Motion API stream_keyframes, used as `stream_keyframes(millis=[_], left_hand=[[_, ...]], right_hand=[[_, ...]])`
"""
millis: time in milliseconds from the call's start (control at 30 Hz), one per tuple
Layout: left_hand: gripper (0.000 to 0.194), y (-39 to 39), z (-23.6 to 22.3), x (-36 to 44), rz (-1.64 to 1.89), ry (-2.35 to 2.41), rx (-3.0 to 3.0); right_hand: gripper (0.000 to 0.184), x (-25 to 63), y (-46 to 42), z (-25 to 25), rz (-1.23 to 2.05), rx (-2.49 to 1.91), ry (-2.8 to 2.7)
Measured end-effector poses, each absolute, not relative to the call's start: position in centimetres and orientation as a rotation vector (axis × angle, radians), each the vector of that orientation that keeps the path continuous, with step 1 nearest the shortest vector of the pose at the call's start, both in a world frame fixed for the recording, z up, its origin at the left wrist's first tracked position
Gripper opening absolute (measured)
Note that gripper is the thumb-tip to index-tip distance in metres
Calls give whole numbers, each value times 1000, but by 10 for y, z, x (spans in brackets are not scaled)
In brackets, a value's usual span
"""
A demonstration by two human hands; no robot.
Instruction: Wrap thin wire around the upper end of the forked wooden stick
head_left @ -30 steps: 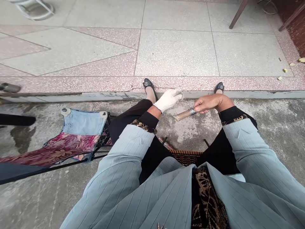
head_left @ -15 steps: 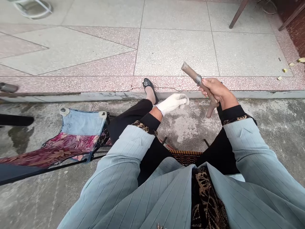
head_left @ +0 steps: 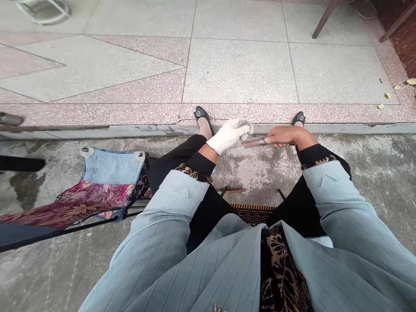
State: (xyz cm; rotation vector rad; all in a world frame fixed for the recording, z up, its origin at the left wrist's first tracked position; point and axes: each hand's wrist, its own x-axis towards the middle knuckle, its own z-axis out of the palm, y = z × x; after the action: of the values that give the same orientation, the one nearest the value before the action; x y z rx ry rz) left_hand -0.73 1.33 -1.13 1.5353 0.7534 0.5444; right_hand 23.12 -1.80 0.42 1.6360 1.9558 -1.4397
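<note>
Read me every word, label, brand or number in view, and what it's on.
No text can be read anywhere in view.
Left shoe and right shoe: each ornament is too small to tell whether it's lettering.
Stick: blurred; no lettering can be made out.

1. Below the left hand point(head_left: 230, 135) and right hand point(head_left: 283, 135), I see rough concrete floor point(head_left: 253, 173).
2. On it, left of the left hand, stands a cloth-seated chair point(head_left: 112, 167).
3. Beyond both hands, a tiled step point(head_left: 240, 71); yellowish leaves point(head_left: 388, 95) lie there, past the right hand.
</note>
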Motion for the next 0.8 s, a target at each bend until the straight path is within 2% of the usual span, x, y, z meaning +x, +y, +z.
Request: stream_keyframes(millis=[100, 200, 300, 367, 433, 567, 633, 800], left_hand=[[17, 5, -14, -7, 389, 645, 1470], [23, -3, -22, -4, 237, 575, 1449], [22, -2, -33, 2, 182, 646, 1545], [20, 3, -39, 4, 194, 796, 1737], [20, 11, -43, 6, 218, 940, 1943], [21, 19, -39, 3, 211, 1056, 2200], [23, 20, -33, 0, 197, 1117, 2276], [24, 20, -18, -6, 251, 1196, 2239]], right_hand=[[41, 230, -14, 5, -1356, 2209, 1966], [42, 229, -16, 9, -1850, 2532, 1920], [50, 231, -22, 15, -2405, 2360, 1905], [53, 233, -27, 17, -2561, 2052, 1983], [54, 235, -31, 17, -2514, 1637, 2034], [54, 232, -31, 12, -2120, 1039, 2017], [57, 230, -29, 10, -1998, 1023, 2032], [59, 226, -25, 5, -1632, 1399, 2002]])
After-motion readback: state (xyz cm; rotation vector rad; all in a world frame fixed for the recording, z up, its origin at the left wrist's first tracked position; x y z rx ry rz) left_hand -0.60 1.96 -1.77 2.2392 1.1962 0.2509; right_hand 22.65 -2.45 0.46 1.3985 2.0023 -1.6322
